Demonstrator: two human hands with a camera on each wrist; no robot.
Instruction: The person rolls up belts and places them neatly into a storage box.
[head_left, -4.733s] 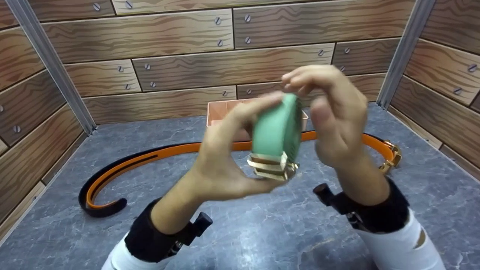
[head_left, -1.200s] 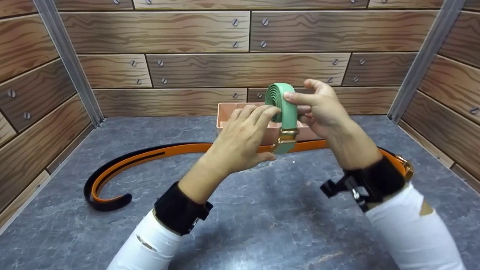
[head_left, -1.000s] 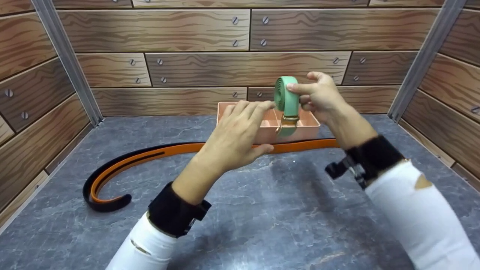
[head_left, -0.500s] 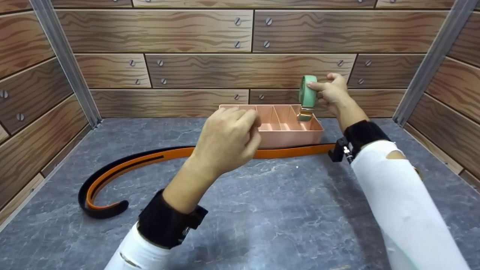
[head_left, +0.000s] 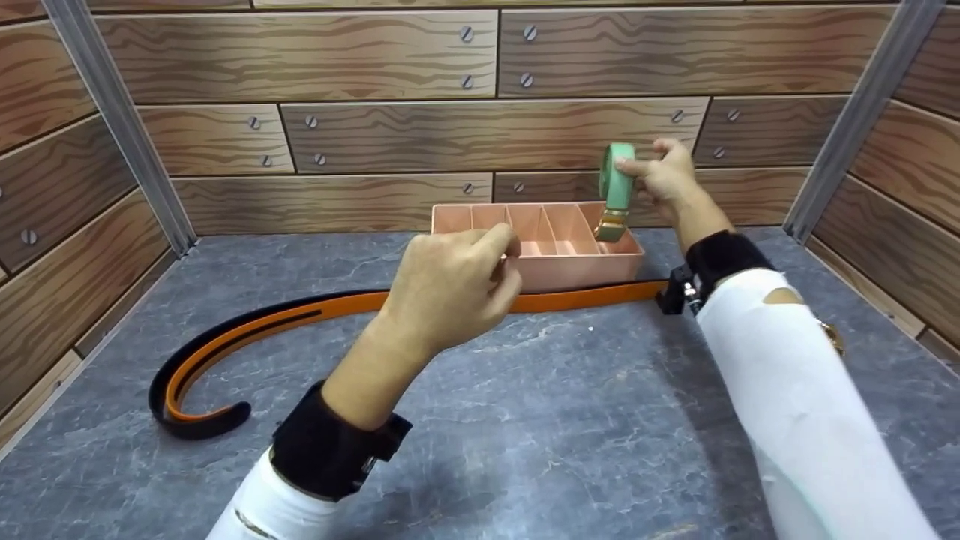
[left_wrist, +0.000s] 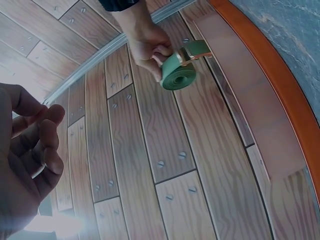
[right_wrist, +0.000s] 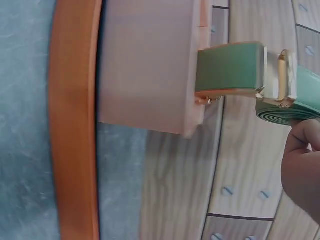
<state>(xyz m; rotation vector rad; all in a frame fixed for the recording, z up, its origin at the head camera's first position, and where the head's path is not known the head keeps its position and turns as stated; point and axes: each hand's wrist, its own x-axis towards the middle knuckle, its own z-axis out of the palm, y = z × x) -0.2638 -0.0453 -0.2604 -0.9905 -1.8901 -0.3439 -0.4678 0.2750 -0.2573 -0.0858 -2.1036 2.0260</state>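
Note:
My right hand pinches a rolled green belt between thumb and fingers, the coil upright. Its gold buckle and a short green end hang down at the rightmost compartment of a pink divided box. In the right wrist view, that end overlaps the box's rim; whether it touches cannot be told. My left hand is held up in front of the box's left part, hiding some of it. The left wrist view shows its fingers loosely curled, with nothing in them.
A long orange and black belt lies on the grey marbled table in front of the box. It curls round at the left; its gold buckle shows partly behind the right sleeve. Wood-patterned walls stand at the back and sides.
My right hand has carried the green belt forward and right, from between both hands to over the box's right end. My left hand has let go of the belt, and its fingers have curled in.

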